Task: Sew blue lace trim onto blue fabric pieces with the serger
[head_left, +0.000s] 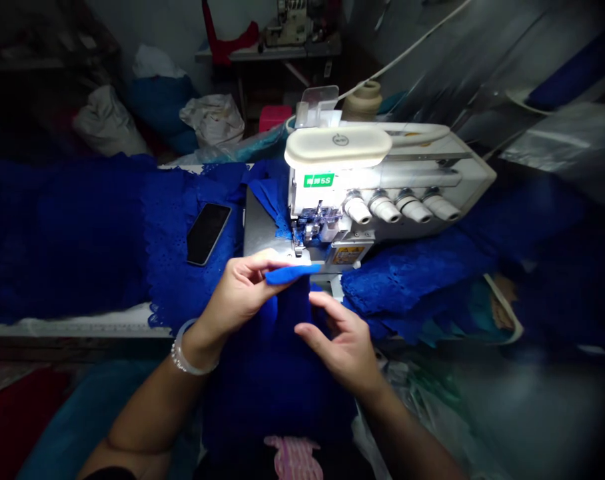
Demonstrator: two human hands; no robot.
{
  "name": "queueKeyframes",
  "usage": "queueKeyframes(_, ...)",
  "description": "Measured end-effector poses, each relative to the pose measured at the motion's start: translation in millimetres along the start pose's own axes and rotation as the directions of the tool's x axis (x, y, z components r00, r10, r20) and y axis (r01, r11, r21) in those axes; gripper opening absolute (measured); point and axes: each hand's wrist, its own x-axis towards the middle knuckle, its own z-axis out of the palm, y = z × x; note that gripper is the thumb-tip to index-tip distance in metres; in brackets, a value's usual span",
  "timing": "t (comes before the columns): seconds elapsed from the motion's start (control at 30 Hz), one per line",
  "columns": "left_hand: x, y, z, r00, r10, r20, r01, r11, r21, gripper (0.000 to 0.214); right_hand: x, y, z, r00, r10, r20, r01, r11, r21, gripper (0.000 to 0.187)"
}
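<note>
At overlock machine (377, 187) | left hand (237, 290) pinches blue fabric (272, 373) | right hand (340, 340) fingers apart over it

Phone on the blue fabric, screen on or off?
Off. The phone lies face up on the blue lace fabric. Its screen is dark and shows only a faint reflection.

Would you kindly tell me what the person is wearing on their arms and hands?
Both forearms are bare of sleeves. The left hand has two bracelets at its wrist: a pale, translucent bangle and a string of small light beads. The right hand shows no ring, watch or glove.
</note>
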Motion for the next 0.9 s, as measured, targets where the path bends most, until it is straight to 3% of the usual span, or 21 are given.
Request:
queueKeyframes(0.1,13.5,1.8,-7.5,0.984,0.175,0.022,-0.173,0.934,0.313,0.01,8.9,-2.7,11.4,0.968,0.246,0.046,-0.25,0.935,0.251,0.021)
queueKeyframes(0.17,22.5,-2.1,-12.5,0.965,0.257,0.048,-0.249,0.845,0.473,0.009,11.0,2.6,17.6,0.944,0.33,0.006,-0.313,0.889,0.335,0.021)
queueKeyframes(0.23,28.8,-7.0,-16.2,0.945,0.312,0.102,-0.312,0.758,0.572,0.008,9.7,10.5,20.9,0.943,0.33,-0.045,-0.294,0.888,0.354,0.024)
queueKeyframes(0.33,30.9,-10.9,-16.9,0.916,0.347,0.202,-0.39,0.65,0.652,0.014,6.5,19.2,19.9,0.972,0.23,-0.042,-0.216,0.954,0.208,0.047)
queueKeyframes(0.4,29.0,-10.8,-14.4,0.917,0.332,0.219,-0.386,0.608,0.694,0.015,7.6,19.8,16.1,0.982,0.189,0.029,-0.191,0.978,0.082,0.059)
queueKeyframes(0.47,27.4,-10.0,-11.1,0.931,0.314,0.188,-0.345,0.587,0.732,0.013,11.9,17.2,11.7,0.969,0.222,0.112,-0.227,0.973,0.035,0.071)
queueKeyframes(0.63,32.0,-11.3,-7.4,0.95,0.299,0.086,-0.248,0.561,0.79,0.011,22.0,10.3,7.7,0.921,0.333,0.201,-0.373,0.903,0.213,0.095)
queueKeyframes(0.77,38.6,-14.9,-9.0,0.943,0.331,0.042,-0.225,0.538,0.812,0.012,19.8,12.9,10.2,0.946,0.291,0.142,-0.323,0.867,0.379,0.089)
queueKeyframes(0.9,41.6,-18.3,-10.8,0.933,0.356,0.044,-0.238,0.521,0.82,0.012,4.8,16.6,2.3,0.965,0.229,0.127,-0.252,0.944,0.214,0.053)
